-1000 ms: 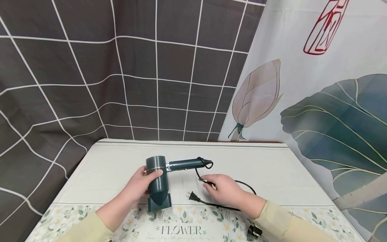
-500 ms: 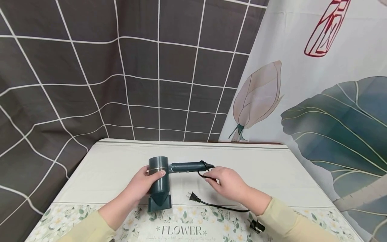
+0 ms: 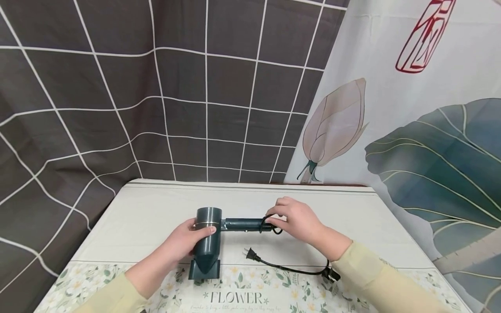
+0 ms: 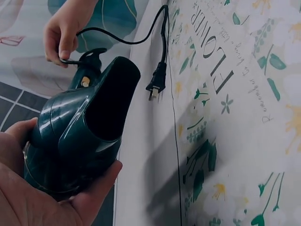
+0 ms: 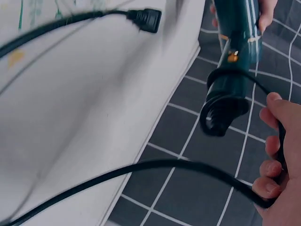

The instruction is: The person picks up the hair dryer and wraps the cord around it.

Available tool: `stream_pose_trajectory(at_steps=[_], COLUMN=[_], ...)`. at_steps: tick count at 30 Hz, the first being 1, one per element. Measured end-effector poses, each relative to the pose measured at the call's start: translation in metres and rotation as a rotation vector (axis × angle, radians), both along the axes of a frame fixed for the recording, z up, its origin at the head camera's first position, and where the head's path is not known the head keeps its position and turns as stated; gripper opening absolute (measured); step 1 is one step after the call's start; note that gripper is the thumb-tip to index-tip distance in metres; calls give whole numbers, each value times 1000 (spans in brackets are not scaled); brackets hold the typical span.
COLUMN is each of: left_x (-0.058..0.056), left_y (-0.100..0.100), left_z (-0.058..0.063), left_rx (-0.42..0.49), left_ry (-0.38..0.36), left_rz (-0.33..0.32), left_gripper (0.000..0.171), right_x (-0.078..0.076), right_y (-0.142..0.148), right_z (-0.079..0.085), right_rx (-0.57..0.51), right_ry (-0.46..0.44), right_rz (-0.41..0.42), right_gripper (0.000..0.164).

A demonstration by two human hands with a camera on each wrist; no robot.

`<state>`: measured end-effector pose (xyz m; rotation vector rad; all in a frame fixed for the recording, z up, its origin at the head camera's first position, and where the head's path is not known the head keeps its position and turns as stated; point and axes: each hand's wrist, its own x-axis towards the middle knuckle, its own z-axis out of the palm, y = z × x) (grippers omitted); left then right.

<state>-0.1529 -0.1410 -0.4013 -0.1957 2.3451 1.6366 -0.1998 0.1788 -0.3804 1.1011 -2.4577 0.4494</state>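
A dark green hair dryer (image 3: 206,252) is held above the table, its flat nozzle (image 4: 113,101) pointing down toward the near side. My left hand (image 3: 187,238) grips its barrel, thumb lying across the front. To the right, my right hand (image 3: 295,218) holds the black cord (image 5: 155,164) beside the end of the handle (image 3: 243,224). One loop of cord goes round that handle end, as the right wrist view shows up close. From the right hand the cord hangs down to its two-pin plug (image 3: 252,254), near the tablecloth.
A small black block (image 3: 331,274) sits by the cord below the right forearm. The table wears a white cloth (image 3: 156,204) with a flowered, lettered front band (image 3: 235,298). Dark checked fabric (image 3: 176,130) and a flower-printed curtain (image 3: 332,126) hang behind.
My right hand has risen from below the handle to its end, bringing the cord up round it. The dryer has shifted slightly right, and the black block has moved away from the near edge.
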Motion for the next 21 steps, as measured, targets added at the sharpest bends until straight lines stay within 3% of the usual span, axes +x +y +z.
stream_pose_trajectory(at_steps=[6, 15, 21], left_x=[1, 0, 0], left_y=[-3, -8, -10], left_z=[0, -2, -8], left_rx=[-7, -26, 2], left_ry=[-6, -3, -16], left_rz=[-19, -91, -115], left_gripper=[88, 84, 83], right_x=[-10, -25, -32], right_y=[5, 14, 18], right_z=[-1, -1, -4], right_rx=[-3, -102, -101], right_ry=[-111, -482, -537], right_rz=[-65, 4, 37], right_gripper=[20, 12, 12])
